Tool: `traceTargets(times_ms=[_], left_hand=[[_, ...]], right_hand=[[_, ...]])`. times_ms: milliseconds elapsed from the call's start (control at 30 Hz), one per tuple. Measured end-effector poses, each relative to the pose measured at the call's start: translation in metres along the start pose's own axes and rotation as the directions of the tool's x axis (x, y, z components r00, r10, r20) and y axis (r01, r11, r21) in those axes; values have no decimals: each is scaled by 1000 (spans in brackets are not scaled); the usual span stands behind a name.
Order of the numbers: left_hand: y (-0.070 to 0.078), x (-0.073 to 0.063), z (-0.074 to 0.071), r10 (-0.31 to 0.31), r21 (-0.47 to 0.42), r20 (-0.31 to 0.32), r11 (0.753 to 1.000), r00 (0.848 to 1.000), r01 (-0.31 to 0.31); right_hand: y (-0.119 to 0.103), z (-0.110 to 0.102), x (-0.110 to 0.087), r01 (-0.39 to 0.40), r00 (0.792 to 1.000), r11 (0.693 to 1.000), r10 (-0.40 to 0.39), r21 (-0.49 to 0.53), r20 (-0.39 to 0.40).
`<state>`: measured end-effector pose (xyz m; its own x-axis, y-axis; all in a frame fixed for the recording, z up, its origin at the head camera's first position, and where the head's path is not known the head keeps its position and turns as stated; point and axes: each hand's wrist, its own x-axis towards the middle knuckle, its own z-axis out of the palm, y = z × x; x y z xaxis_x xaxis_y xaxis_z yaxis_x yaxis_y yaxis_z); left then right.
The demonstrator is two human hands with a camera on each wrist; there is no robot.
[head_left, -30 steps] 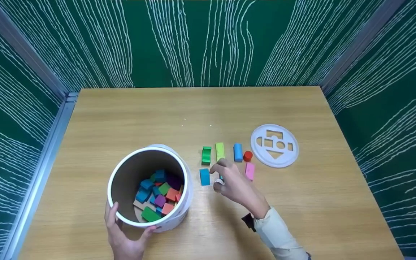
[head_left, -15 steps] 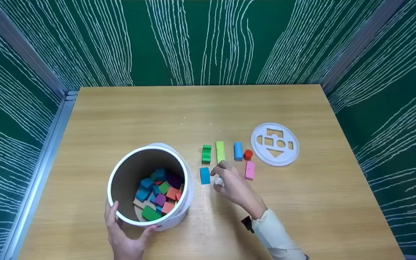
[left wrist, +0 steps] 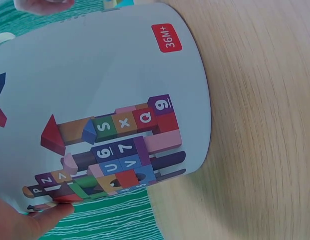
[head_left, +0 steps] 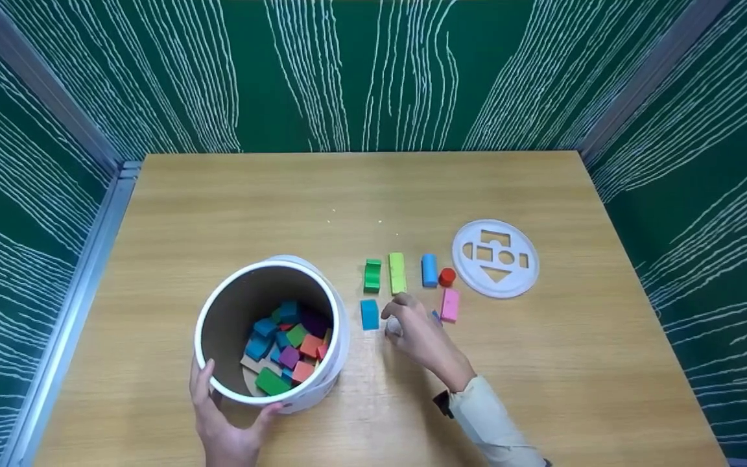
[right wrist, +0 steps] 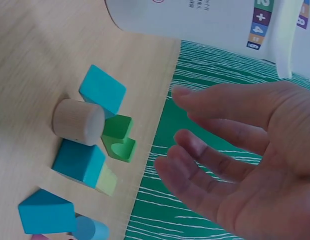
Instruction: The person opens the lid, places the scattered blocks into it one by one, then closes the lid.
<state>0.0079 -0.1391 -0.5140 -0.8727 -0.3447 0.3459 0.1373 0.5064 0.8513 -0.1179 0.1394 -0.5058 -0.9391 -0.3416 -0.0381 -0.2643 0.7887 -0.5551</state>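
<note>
The right grip (head_left: 420,334) has nothing in it. Its fingers are bent, and the thumb is well apart from them. Just beside it is a plain wooden round block (right wrist: 77,121), down among the blue blocks. One blue block (right wrist: 102,90) is on one side of it and another blue block (right wrist: 79,164) is on the other. I cannot tell if they touch. A pointy blue block (right wrist: 47,215) is near too.

The left grip (head_left: 227,434) holds the near side of a big white bucket (left wrist: 115,65), with the fingers and thumb spread round it. The bucket stands up. Inside is a pile of blocks (head_left: 310,346): blue, green, purple and orange.

Past the right hand are a scooped green block (head_left: 372,276), a long lime block (head_left: 397,272), a blue round stick (head_left: 429,271), a little red block (head_left: 447,277) and a pink block (head_left: 450,305). Next comes a white lid (head_left: 524,279) with shape holes. All this is on the wooden tabletop (head_left: 270,201). Green walls (head_left: 406,71) with wiggly white lines stand around it.
</note>
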Motion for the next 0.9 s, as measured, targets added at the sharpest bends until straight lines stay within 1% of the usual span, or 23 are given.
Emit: traceTargets(times_ms=[133, 233, 367, 467, 567, 700, 900], left_hand=[[-1, 1, 0, 10, 12, -4, 1000, 1000, -10], [-2, 1, 0, 40, -6, -13, 999, 999, -40], [-1, 1, 0, 40, -17, -14, 999, 999, -41], [0, 1, 0, 8, -3, -5, 1000, 1000, -8], [0, 1, -1, -5, -3, -1, 1000, 1000, 5], [0, 1, 0, -12, 6, 2, 1000, 1000, 12], [-1, 1, 0, -13, 5, -2, 1000, 1000, 13]], right_hand=[[3, 3, 1, -23, 1000, 1000, 23, 19, 12], [7, 7, 1, 18, 1000, 1000, -18, 7, -22], [12, 13, 2, 70, 996, 997, -71, -14, -63], [14, 17, 3, 57, 997, 998, -57, 2, -55], [16, 20, 4, 39, 998, 999, -39, 14, -39], [19, 25, 4, 20, 1000, 1000, -20, 12, -15], [22, 29, 3, -29, 999, 999, 28, 29, 28]])
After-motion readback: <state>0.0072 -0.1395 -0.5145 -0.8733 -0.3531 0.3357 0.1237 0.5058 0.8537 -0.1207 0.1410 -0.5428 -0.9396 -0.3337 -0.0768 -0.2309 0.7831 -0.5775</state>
